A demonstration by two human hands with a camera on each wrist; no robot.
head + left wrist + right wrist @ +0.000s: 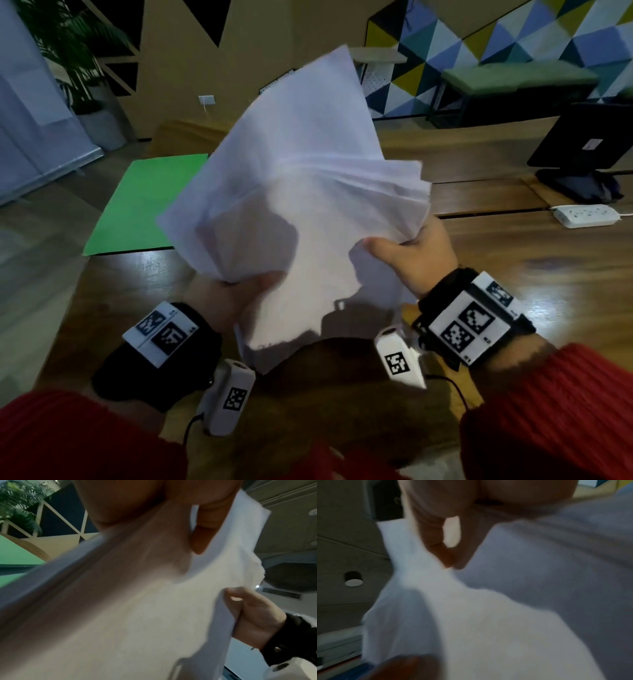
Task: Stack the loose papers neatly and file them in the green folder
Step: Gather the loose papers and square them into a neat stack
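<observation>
Above the wooden table [513, 274], a fanned sheaf of papers [301, 192] is gripped by the left hand [236, 301] and right hand [418, 260]. Squaring appears under way; edges likely need tapping level. The green folder [144, 205] lies behind-left, closed; a power strip [585, 215] sits well clear.

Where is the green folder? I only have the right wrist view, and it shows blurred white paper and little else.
Observer: The green folder lies flat on the wooden table, ahead and to the left of the papers.
Operator: Are the sheets squared up?
Observer: No, they are fanned out, with the far edges splayed.
Operator: Is the left hand on them?
Observer: Yes, the left hand holds the near lower edge, and the right hand pinches the right side.
</observation>
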